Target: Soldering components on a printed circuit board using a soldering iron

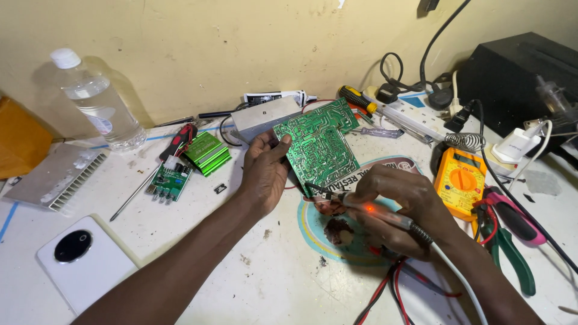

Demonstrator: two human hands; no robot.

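I see my left hand (265,174) grasping the green circuit board (318,147) by its edge, tilted up over the middle of the bench (271,277). My right hand (400,210) is clenched around a soldering iron (367,209), its tip touching the board's lower edge. A yellow multimeter (460,180) lies just right of that hand, with pliers (506,241) beside it.

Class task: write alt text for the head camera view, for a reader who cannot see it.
A person's left hand tilts up a green circuit board while the right hand holds a soldering iron with its tip at the board's lower edge. On the cluttered white workbench lie a yellow multimeter, pliers, a water bottle and a white phone.
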